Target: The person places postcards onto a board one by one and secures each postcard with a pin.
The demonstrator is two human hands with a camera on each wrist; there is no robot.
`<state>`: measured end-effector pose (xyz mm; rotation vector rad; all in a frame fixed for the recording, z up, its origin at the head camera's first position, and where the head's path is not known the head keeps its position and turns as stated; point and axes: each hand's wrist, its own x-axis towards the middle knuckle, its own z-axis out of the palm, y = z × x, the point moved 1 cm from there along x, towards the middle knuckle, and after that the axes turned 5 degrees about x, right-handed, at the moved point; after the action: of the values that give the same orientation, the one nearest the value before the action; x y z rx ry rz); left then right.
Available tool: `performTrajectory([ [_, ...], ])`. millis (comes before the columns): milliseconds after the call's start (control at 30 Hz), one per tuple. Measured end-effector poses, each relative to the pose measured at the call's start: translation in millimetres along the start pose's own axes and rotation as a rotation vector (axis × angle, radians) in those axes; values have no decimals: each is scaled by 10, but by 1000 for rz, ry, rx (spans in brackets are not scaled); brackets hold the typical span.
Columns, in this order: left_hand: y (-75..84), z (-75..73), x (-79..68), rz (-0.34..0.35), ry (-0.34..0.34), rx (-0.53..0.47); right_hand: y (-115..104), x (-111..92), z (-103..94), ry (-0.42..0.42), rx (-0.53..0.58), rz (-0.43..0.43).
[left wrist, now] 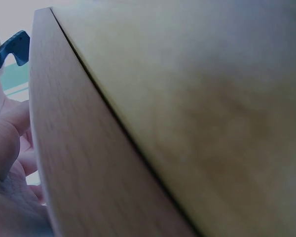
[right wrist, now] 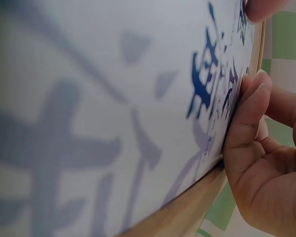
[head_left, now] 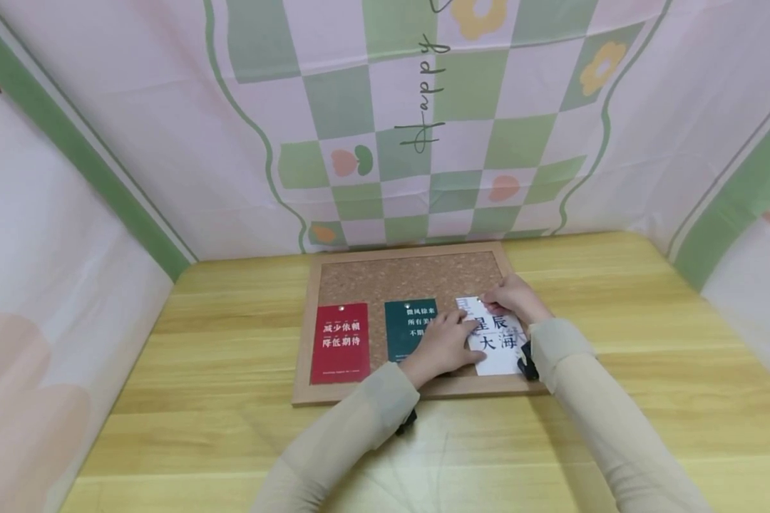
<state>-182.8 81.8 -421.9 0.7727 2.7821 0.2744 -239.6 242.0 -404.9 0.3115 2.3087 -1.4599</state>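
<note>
A white card (head_left: 497, 356) with large dark characters lies on the right part of a wood-framed cork board (head_left: 353, 281). My left hand (head_left: 443, 345) rests with spread fingers on the white card's left side, its palm partly covering a dark green card (head_left: 398, 331). At the white card's top edge, my right hand (head_left: 513, 298) has curled fingers, with thumb and forefinger pinching at a small silvery pushpin (head_left: 480, 299). The fingertips mostly hide that pin. In the right wrist view the curled fingers (right wrist: 246, 123) touch the card's surface.
A red card (head_left: 340, 349) hangs from a pin (head_left: 341, 308) at the board's left; another pin (head_left: 407, 306) tops the green card. The board lies on a yellow wood-grain table (head_left: 218, 399). Patterned cloth (head_left: 334, 107) stands behind and at both sides.
</note>
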Motion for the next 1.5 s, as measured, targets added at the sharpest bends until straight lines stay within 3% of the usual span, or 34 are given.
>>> performTrajectory([
  [200, -7, -11, 5, 4, 4, 4, -7, -12, -16, -19, -4, -34],
  [500, -25, -4, -2, 2, 5, 0, -15, 0, 0, -19, -9, -21],
  [1067, -22, 6, -3, 6, 12, 8, 26, -15, -39, -60, 71, -52],
  [1500, -6, 65, 21, 6, 16, 12, 135, 60, -72, -120, 303, 49],
])
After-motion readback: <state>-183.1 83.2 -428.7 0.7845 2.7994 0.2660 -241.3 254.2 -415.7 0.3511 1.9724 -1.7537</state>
